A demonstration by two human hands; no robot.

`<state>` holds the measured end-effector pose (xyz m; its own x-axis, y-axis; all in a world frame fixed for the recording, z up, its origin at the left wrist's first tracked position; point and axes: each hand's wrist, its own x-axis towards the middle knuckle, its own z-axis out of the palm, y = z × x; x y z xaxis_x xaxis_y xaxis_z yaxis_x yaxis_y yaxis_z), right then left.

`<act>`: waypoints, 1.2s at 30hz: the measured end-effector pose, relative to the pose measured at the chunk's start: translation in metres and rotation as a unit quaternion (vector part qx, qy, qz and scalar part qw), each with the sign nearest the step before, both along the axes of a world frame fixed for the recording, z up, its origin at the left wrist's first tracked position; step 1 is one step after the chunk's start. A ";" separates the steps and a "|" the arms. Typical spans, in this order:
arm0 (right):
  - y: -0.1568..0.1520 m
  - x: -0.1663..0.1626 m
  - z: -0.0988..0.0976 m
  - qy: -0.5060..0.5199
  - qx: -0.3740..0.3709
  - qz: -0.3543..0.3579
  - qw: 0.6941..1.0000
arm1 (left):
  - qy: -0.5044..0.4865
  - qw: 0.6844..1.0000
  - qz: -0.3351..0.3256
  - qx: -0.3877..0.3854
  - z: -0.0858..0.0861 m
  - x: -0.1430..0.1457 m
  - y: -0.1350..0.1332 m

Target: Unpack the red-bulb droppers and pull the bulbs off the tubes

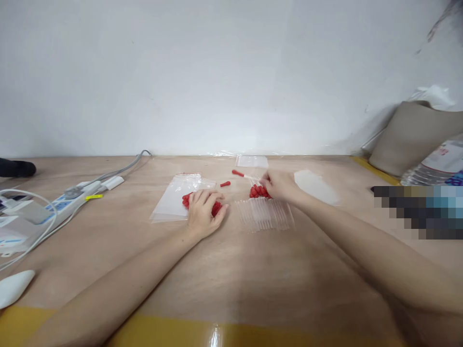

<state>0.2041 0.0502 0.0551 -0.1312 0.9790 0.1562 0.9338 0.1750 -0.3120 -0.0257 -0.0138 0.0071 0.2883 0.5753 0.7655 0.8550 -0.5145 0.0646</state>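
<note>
My left hand (206, 209) curls over a pile of red rubber dropper bulbs (217, 208), its fingers bent around them and its thumb on the near side. The pile overlaps a stack of clear plastic bags (171, 200). My right hand (278, 184) has its fingers pinched together at another cluster of red bulbs (257, 192); what the fingertips hold is hidden. Just in front lies a row of clear dropper tubes (265, 214). Beyond the hands, one dropper with a red bulb (238, 173) lies by more clear tubes, and a single loose bulb (225, 184) sits between the hands.
At left are a power strip (60, 205) with plugs and cables, and a white object (16, 288). White sheets (314, 187) lie beyond my right forearm, with a small bag (252, 161) by the wall. A grey-brown bin (408, 135) and plastic bottle (439, 161) stand right.
</note>
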 end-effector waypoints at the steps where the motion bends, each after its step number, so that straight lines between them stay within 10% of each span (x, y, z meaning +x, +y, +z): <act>1: -0.020 0.003 -0.005 -0.012 0.044 0.051 0.998 | 0.000 1.000 0.001 0.015 0.001 0.002 -0.001; 7: -0.088 0.014 -0.035 -0.036 0.194 0.164 0.966 | 0.129 0.986 -0.087 0.052 0.001 0.018 -0.009; 23: -0.080 0.000 -0.066 0.010 0.348 0.286 0.893 | 0.201 0.967 -0.147 0.058 0.001 0.026 -0.013; 36: -0.085 0.015 -0.071 0.044 0.280 0.289 0.914 | 0.215 0.969 -0.118 -0.010 0.005 0.013 -0.016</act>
